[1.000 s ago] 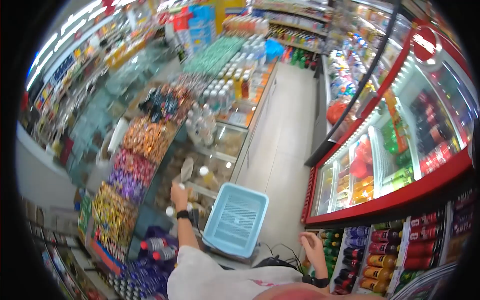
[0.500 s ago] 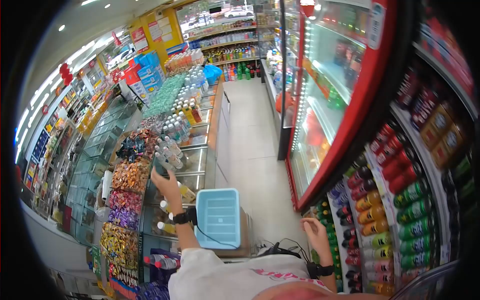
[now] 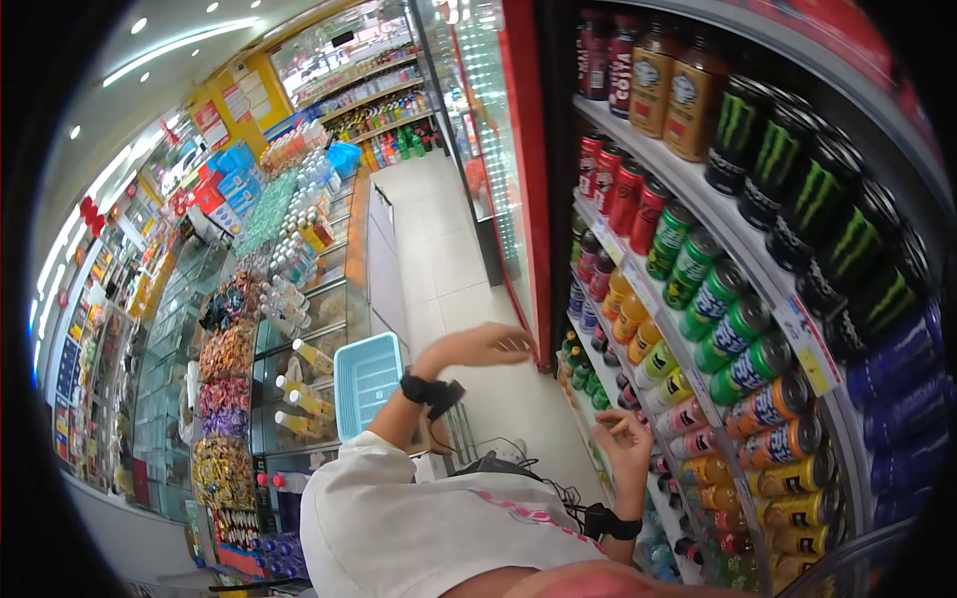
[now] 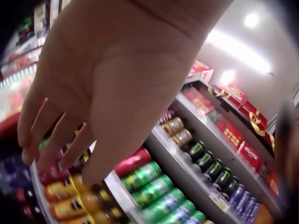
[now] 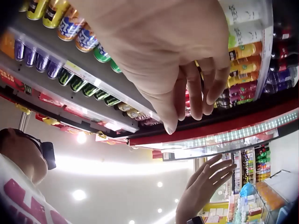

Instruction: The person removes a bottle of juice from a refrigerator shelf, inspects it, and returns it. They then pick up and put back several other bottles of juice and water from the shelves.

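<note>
My left hand (image 3: pixel 483 346) reaches across in front of my body with nothing in it, its fingers stretched out toward the drinks shelves. In the left wrist view its fingers (image 4: pixel 70 144) overlap the bottles and cans behind them. My right hand (image 3: pixel 626 439) is raised beside the lower shelves, fingers loosely bent, also holding nothing. Closest to it are rows of bottles (image 3: pixel 688 417) and green cans (image 3: pixel 733 334). A light blue plastic basket (image 3: pixel 367 384) sits to the left of my left forearm, next to several bottles of yellow drink (image 3: pixel 304 401) on the glass counter.
Black cans (image 3: pixel 783 149) line the upper shelf at the right. A red-framed fridge door (image 3: pixel 528 179) stands ahead, beside the tiled aisle floor (image 3: pixel 424 244). Candy bags (image 3: pixel 224 399) are stacked along the counter's left side. Dark cables (image 3: pixel 558 483) hang near my waist.
My left hand has swung from over the glass counter, past the basket, to the right in front of the shelves. The head view has turned right. My right hand stays raised by the shelves.
</note>
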Tool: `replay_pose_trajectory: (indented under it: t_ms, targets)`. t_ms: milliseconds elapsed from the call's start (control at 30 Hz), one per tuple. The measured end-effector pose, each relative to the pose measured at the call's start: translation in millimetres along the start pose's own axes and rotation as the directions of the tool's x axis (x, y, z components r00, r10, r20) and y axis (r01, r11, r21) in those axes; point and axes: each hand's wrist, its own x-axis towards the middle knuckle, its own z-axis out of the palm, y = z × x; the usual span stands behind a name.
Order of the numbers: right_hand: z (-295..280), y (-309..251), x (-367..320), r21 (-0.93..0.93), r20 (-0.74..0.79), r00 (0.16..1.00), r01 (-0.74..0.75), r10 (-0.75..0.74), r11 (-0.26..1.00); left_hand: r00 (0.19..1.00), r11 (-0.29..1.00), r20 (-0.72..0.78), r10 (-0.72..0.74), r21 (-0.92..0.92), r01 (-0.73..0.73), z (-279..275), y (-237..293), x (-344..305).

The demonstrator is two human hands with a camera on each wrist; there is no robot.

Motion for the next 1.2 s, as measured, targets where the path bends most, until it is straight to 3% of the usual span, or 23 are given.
replay_pose_trajectory:
  t_ms: [133, 167, 233, 300, 367, 500, 567, 633, 667, 700, 800, 867, 1000, 1133, 1200]
  targets:
    - [-28.4, -4.9, -22.5, 0.050, -0.083, 0.996, -0.005, 0.009, 0.999, 0.946, 0.980, 0.256, 0.199, -0.073, -0.186, 60.0, 30.0, 46.8]
    - [-32.1, -5.8, -27.7, -0.053, -0.088, 0.990, 0.102, -0.107, 0.993, 0.922, 0.979, 0.331, 0.201, -0.037, -0.200, 70.2, 40.0, 51.1]
    - [-45.9, -13.6, -42.2, -0.191, -0.075, 0.994, 0.063, -0.079, 0.980, 0.877, 0.972, 0.425, 0.224, -0.035, -0.232, 87.7, 51.5, 57.4]
    - [-39.1, -41.2, -63.7, -0.245, -0.241, 0.961, -0.199, 0.139, 0.949, 0.825, 0.953, 0.488, 0.286, -0.053, -0.300, 104.9, 61.5, 66.0]
    - [-41.6, -43.4, -80.6, -0.237, -0.391, 0.903, -0.287, 0.179, 0.928, 0.757, 0.908, 0.525, 0.389, -0.081, -0.411, 117.6, 66.1, 67.6]
    - [-31.3, -51.6, -113.3, -0.073, -0.634, 0.774, -0.066, 0.005, 0.995, 0.610, 0.900, 0.667, 0.428, -0.256, -0.352, 157.6, 56.2, 83.4]
    - [-18.8, -74.5, -136.4, -0.042, -0.740, 0.672, -0.064, 0.012, 0.997, 0.562, 0.884, 0.700, 0.441, -0.232, -0.405, 181.0, 44.1, 96.9]
    - [-10.5, -58.4, -183.5, -0.233, -0.869, 0.458, -0.044, -0.187, 0.972, 0.427, 0.849, 0.785, 0.449, -0.227, -0.477, 208.7, 54.6, 103.1]
    - [-11.3, -52.9, -202.7, -0.340, -0.867, 0.401, -0.040, -0.296, 0.940, 0.423, 0.848, 0.801, 0.424, -0.187, -0.497, 211.5, 65.6, 103.7]
    - [-9.7, -50.7, -218.2, -0.317, -0.900, 0.323, -0.028, -0.291, 0.948, 0.353, 0.773, 0.778, 0.520, -0.253, -0.582, 220.3, 61.6, 111.7]
    - [-19.6, -39.0, -254.8, -0.281, -0.954, 0.090, 0.073, -0.287, 0.957, 0.329, 0.814, 0.840, 0.432, -0.206, -0.543, 218.6, 114.2, 104.3]
    - [-38.3, -33.4, -274.6, -0.266, -0.964, -0.072, 0.177, -0.257, 0.948, 0.310, 0.802, 0.830, 0.463, -0.243, -0.546, 227.2, 124.4, 104.7]
    - [-76.3, -52.1, -312.9, -0.233, -0.954, -0.258, 0.307, -0.155, 0.923, 0.285, 0.818, 0.857, 0.430, -0.237, -0.524, 247.8, 160.8, 94.7]
    - [-128.6, -66.4, -372.0, -0.319, -0.926, -0.315, 0.354, -0.209, 0.879, 0.330, 0.862, 0.882, 0.335, -0.147, -0.485, 291.9, 196.1, 76.2]
    - [-159.8, -73.5, -410.4, -0.370, -0.909, -0.325, 0.338, -0.262, 0.865, 0.313, 0.842, 0.876, 0.366, -0.168, -0.513, 327.0, 214.0, 73.5]
